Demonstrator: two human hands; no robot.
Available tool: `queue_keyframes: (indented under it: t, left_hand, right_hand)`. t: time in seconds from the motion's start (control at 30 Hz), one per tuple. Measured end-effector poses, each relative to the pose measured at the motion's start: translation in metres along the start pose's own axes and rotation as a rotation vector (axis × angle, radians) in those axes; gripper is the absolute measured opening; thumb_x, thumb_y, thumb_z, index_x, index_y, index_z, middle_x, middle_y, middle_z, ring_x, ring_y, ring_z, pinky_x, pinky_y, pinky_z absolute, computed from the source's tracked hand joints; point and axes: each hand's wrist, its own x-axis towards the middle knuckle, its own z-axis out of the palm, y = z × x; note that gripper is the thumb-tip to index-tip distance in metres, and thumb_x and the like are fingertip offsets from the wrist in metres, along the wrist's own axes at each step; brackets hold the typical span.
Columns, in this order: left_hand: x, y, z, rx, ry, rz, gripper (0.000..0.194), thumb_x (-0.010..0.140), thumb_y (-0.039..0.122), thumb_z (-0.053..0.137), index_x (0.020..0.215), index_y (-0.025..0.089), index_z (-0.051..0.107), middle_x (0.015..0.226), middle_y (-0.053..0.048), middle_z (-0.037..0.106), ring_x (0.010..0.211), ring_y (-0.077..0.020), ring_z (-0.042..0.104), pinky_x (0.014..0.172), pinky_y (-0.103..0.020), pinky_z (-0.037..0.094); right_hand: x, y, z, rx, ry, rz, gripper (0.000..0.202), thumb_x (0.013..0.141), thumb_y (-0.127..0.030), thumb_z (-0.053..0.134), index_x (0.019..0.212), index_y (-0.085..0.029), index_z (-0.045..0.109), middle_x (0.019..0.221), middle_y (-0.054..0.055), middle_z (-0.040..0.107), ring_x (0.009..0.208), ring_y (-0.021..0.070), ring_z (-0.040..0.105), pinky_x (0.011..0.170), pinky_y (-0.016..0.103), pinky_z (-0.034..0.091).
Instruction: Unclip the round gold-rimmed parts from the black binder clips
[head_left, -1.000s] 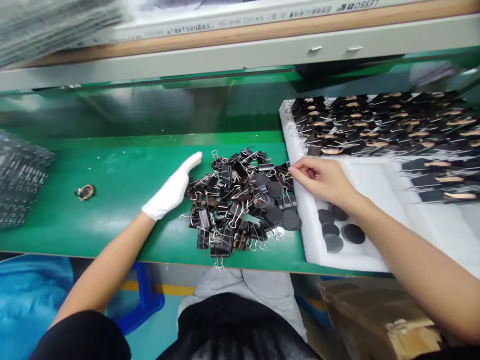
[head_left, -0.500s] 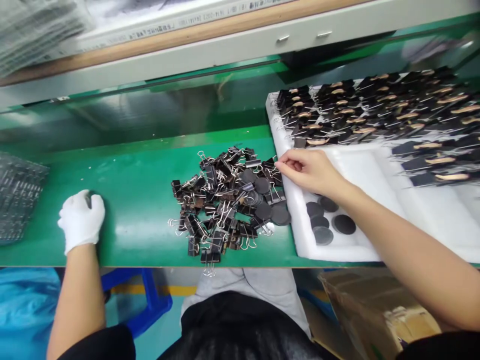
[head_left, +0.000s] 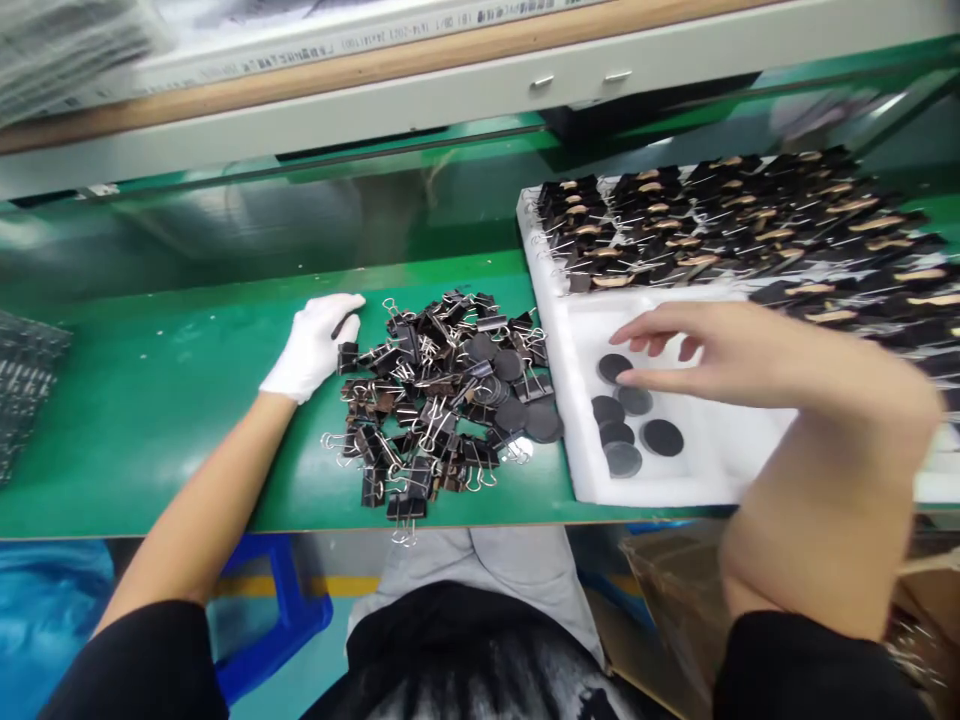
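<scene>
A green table point(head_left: 195, 420) spans the view, with a white foam tray point(head_left: 551, 345) on its right side. Rows of black clips with tan pieces point(head_left: 660, 225) fill the tray's far part. Left of the tray lies a loose pile of black binder clips point(head_left: 435, 400). The bare right hand point(head_left: 720, 350) is open above the tray's near compartment, thumb close to some flat dark discs point(head_left: 662, 437); the gloved left hand point(head_left: 307, 345), fingers parted, is released just beside the pile's outermost clip point(head_left: 347, 358).
</scene>
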Motion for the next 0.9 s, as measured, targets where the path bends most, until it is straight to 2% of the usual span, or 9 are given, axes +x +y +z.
queue_keyframes:
  t: [0.07, 0.13, 0.23, 0.33, 0.4, 0.47, 0.63, 0.77, 0.9]
  left_hand:
    - [0.022, 0.001, 0.007, -0.048, -0.019, 0.059, 0.046, 0.102, 0.045, 0.045, 0.130, 0.020, 0.071, 0.138, -0.007, 0.071, 0.132, -0.0227, 0.061, 0.120, -0.040, 0.044]
    - [0.037, 0.001, 0.012, -0.081, -0.044, 0.098, 0.047, 0.101, 0.048, 0.046, 0.129, 0.020, 0.072, 0.137, -0.007, 0.071, 0.131, -0.0225, 0.062, 0.120, -0.039, 0.043]
    - [0.044, 0.002, 0.012, -0.084, -0.050, 0.095, 0.054, 0.097, 0.054, 0.048, 0.138, 0.023, 0.065, 0.147, -0.007, 0.064, 0.138, -0.0253, 0.056, 0.121, -0.042, 0.040]
    - [0.040, 0.004, 0.009, 0.052, -0.022, -0.085, 0.068, 0.091, 0.063, 0.056, 0.146, 0.024, 0.057, 0.156, -0.013, 0.054, 0.144, -0.0371, 0.047, 0.118, -0.054, 0.037]
    - [0.037, 0.006, 0.007, 0.147, -0.072, -0.216, 0.066, 0.090, 0.069, 0.055, 0.137, 0.022, 0.063, 0.148, -0.017, 0.059, 0.136, -0.0436, 0.050, 0.111, -0.058, 0.039]
    - [0.036, 0.007, 0.007, 0.173, -0.142, -0.255, 0.059, 0.093, 0.068, 0.050, 0.122, 0.022, 0.069, 0.134, -0.017, 0.066, 0.127, -0.0436, 0.055, 0.105, -0.056, 0.041]
    - [0.041, 0.004, 0.012, 0.134, -0.116, -0.219, 0.049, 0.096, 0.062, 0.049, 0.114, 0.021, 0.071, 0.121, -0.015, 0.069, 0.119, -0.0381, 0.058, 0.100, -0.048, 0.041]
    - [0.038, 0.003, 0.014, 0.105, -0.066, -0.198, 0.043, 0.098, 0.055, 0.051, 0.121, 0.022, 0.068, 0.118, -0.012, 0.069, 0.116, -0.0348, 0.059, 0.099, -0.046, 0.042]
    - [0.032, -0.003, 0.009, 0.112, -0.017, -0.274, 0.082, 0.086, 0.069, 0.063, 0.151, 0.021, 0.048, 0.141, -0.019, 0.057, 0.127, -0.0407, 0.053, 0.101, -0.049, 0.043]
  right_hand:
    - [0.000, 0.004, 0.011, -0.113, -0.027, 0.092, 0.041, 0.072, -0.046, 0.081, 0.105, -0.022, 0.077, 0.091, 0.008, 0.076, 0.075, 0.0247, 0.068, 0.066, 0.036, 0.050]
    - [0.005, 0.000, 0.021, -0.207, -0.051, 0.127, 0.029, 0.075, -0.037, 0.074, 0.099, -0.021, 0.075, 0.084, 0.006, 0.073, 0.072, 0.0237, 0.066, 0.065, 0.035, 0.048]
    - [0.011, -0.013, 0.024, -0.174, -0.025, 0.139, 0.020, 0.077, -0.031, 0.067, 0.092, -0.021, 0.075, 0.077, 0.004, 0.071, 0.072, 0.0230, 0.067, 0.065, 0.034, 0.049]
    - [0.012, -0.026, 0.016, 0.076, 0.228, 0.115, 0.029, 0.078, -0.030, 0.066, 0.104, -0.022, 0.077, 0.096, 0.006, 0.076, 0.081, 0.0224, 0.071, 0.074, 0.035, 0.057]
    - [0.015, -0.037, 0.012, 0.275, 0.405, 0.063, 0.030, 0.079, -0.030, 0.068, 0.107, -0.024, 0.077, 0.108, 0.006, 0.077, 0.091, 0.0226, 0.073, 0.082, 0.036, 0.060]
    - [0.025, -0.052, 0.011, 0.457, 0.473, 0.022, 0.028, 0.078, -0.028, 0.070, 0.105, -0.025, 0.078, 0.110, 0.006, 0.077, 0.097, 0.0228, 0.073, 0.088, 0.037, 0.062]
    - [0.088, -0.104, 0.031, 0.851, 0.306, 0.048, 0.027, 0.078, -0.019, 0.067, 0.102, -0.023, 0.079, 0.101, 0.005, 0.078, 0.093, 0.0205, 0.075, 0.089, 0.039, 0.065]
    - [0.157, -0.149, 0.058, 0.934, 0.146, 0.092, 0.027, 0.075, -0.011, 0.071, 0.100, -0.017, 0.079, 0.094, 0.007, 0.080, 0.089, 0.0194, 0.075, 0.087, 0.036, 0.064]
    - [0.212, -0.182, 0.077, 0.889, 0.087, 0.047, 0.023, 0.075, -0.007, 0.077, 0.096, -0.015, 0.077, 0.089, 0.006, 0.079, 0.084, 0.0170, 0.074, 0.084, 0.033, 0.064]
